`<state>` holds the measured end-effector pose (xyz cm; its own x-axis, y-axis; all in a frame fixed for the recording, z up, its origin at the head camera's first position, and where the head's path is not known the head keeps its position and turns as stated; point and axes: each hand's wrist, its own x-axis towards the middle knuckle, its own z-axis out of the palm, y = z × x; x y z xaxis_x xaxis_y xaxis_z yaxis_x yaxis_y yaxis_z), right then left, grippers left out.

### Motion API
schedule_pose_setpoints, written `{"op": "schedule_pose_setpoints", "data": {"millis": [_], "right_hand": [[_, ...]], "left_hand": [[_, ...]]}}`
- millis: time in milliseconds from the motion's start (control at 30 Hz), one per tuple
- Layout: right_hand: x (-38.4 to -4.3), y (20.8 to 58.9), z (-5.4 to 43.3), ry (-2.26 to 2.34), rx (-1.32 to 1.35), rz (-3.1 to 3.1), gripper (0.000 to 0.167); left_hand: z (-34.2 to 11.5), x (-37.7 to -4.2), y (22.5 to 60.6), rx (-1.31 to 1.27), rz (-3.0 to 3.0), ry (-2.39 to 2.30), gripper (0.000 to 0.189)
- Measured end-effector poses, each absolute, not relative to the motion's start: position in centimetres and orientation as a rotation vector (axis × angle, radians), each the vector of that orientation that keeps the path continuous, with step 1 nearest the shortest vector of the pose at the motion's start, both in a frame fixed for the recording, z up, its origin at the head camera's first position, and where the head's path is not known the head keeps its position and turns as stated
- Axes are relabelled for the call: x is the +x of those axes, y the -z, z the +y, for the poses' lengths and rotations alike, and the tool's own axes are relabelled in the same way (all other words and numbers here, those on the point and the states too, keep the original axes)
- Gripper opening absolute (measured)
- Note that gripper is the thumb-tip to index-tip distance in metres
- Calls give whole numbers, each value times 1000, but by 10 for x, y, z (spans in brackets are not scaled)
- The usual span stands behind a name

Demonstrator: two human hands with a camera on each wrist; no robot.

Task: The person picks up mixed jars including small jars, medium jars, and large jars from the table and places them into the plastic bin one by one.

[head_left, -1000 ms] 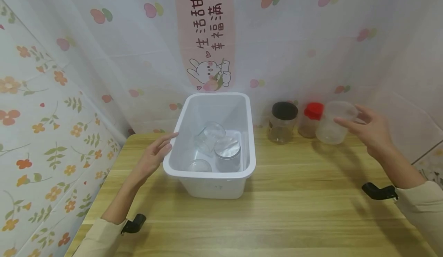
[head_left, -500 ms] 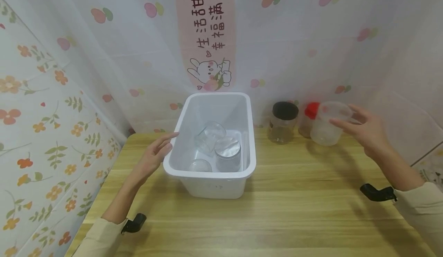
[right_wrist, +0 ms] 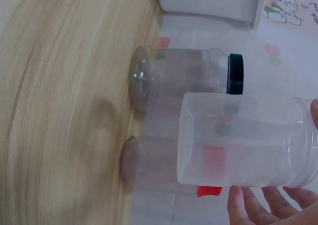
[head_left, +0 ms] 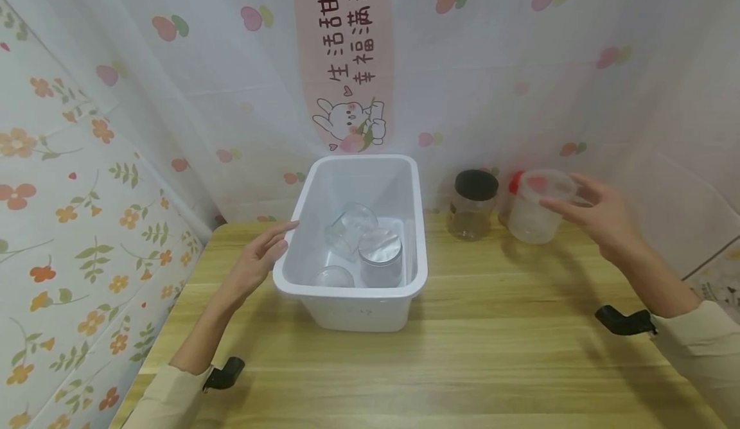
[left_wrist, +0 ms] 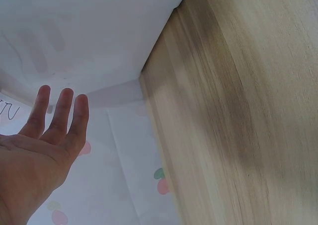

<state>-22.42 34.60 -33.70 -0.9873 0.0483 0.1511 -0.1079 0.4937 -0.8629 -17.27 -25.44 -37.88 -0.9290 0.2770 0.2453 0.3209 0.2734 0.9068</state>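
My right hand (head_left: 609, 220) grips a translucent plastic jar (head_left: 537, 210) near its top, thumb on one side and fingers on the other. In the right wrist view this jar (right_wrist: 238, 140) is apart from the tabletop and partly covers a red-lidded jar (right_wrist: 149, 165). Just to its left stands a clear jar with a black lid (head_left: 474, 207). My left hand (head_left: 257, 259) touches the left rim of a white plastic bin (head_left: 361, 313). Its fingers (left_wrist: 62, 115) look fairly straight in the left wrist view. Inside the bin lie a clear jar (head_left: 352, 223), a silver-topped jar (head_left: 379, 259) and a clear rounded piece (head_left: 334, 277).
The wood-grain table (head_left: 491, 352) runs up to a patterned curtain (head_left: 231, 127) behind the bin and jars. A flowered curtain (head_left: 87, 223) hangs along the left side. The two lidded jars stand at the table's back edge, right of the bin.
My right hand has moved left with the translucent jar, which now hides more of the red-lidded jar. My left hand and the bin have stayed in place.
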Motion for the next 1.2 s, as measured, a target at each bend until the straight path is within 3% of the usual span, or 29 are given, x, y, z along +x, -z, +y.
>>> {"op": "schedule_pose_setpoints", "data": {"millis": [267, 467, 1200], "right_hand": [[-223, 332, 337, -1475, 89, -2631, 86], [-225, 332, 330, -1487, 136, -2609, 78], [-227, 325, 308, -1450, 219, -2586, 75]], "left_hand": [[-255, -172, 379, -592, -2468, 1786, 42], [-256, -172, 380, -598, -2463, 1804, 43], [-256, -173, 380, -603, -2456, 1790, 42]]}}
